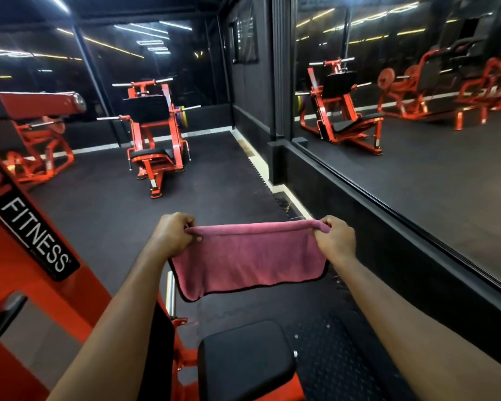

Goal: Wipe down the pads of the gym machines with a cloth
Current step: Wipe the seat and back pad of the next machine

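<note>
Between my 2 hands the pink cloth (252, 259) hangs stretched out flat, folded over along its top edge, with the dark-trimmed bottom edge loose. As I judge it, I am readying the cloth before the wipe, so what matters is a tidy fold. I should keep the top edge taut, bring the corners together evenly, and end with a flat face of clean fabric that 1 palm can press across a pad without bunching.

My left hand (172, 235) pinches the top left corner, fingers curled in and thumb against the fabric. My right hand (334, 238) pinches the top right corner the same way, knuckles up. Both hands grasp the cloth at the fingertips only. Neither holds anything else, and neither touches a machine.

The cloth is in the air in front of me, not resting on anything. Below it and nearer to me sits the black seat pad (243, 360), which the cloth has not yet touched; it looks like the nearest thing to wipe. It belongs to the orange machine frame (41, 285) at my left, which bears a black label with white lettering. Farther off on the dark rubber floor (214, 175) stands another orange machine (154, 134) with black pads, and a wall mirror (417, 169) runs along my right.
</note>
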`<action>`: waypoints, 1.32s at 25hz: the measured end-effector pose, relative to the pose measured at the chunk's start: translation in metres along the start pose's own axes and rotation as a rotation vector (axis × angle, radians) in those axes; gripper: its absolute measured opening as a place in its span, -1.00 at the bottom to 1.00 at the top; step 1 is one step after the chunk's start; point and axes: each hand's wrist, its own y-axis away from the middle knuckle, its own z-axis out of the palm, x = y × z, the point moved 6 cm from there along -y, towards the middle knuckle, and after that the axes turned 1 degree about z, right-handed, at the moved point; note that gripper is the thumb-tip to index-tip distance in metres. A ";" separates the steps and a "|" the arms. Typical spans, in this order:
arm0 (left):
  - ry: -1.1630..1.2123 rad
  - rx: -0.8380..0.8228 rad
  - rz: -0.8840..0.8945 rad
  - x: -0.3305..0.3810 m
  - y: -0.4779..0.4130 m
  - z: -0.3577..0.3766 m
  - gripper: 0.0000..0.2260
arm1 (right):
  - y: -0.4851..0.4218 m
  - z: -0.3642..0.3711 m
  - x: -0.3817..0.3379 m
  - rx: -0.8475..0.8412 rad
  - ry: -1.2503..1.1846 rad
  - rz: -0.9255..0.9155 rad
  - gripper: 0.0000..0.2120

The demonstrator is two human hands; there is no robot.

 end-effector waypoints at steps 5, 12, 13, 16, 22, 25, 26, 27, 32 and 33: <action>0.133 0.114 -0.093 -0.020 -0.011 0.025 -0.94 | -0.012 -0.013 0.019 0.101 -0.087 0.063 -0.85; 0.417 0.445 -0.092 0.025 -0.039 0.045 -0.94 | -0.044 -0.048 0.052 0.313 -0.312 0.145 -0.95; 0.472 0.494 -0.100 0.035 -0.042 0.047 -0.92 | -0.053 -0.052 0.059 0.317 -0.323 0.166 -0.91; 0.560 0.652 -0.124 0.071 -0.044 0.056 -0.83 | -0.085 -0.062 0.081 0.300 -0.429 0.243 -0.90; 0.463 0.673 -0.445 0.141 -0.089 0.082 -0.67 | -0.191 -0.090 0.098 0.218 -0.317 0.316 -0.74; 0.427 0.413 -0.503 0.189 -0.127 0.114 -0.71 | -0.232 -0.092 0.087 0.082 -0.171 0.171 -0.80; 0.471 0.390 -0.447 0.213 -0.134 0.122 -0.74 | -0.236 -0.087 0.077 0.004 -0.185 0.087 -0.82; 0.506 0.373 -0.368 0.238 -0.139 0.129 -0.78 | -0.235 -0.081 0.066 -0.082 -0.221 0.006 -0.82; 0.614 0.197 -0.057 0.338 -0.159 0.152 -0.86 | -0.237 -0.038 0.040 -0.437 -0.339 -0.227 -0.87; 0.663 0.144 -0.056 0.343 -0.164 0.156 -0.82 | -0.241 -0.034 0.041 -0.448 -0.366 -0.246 -0.88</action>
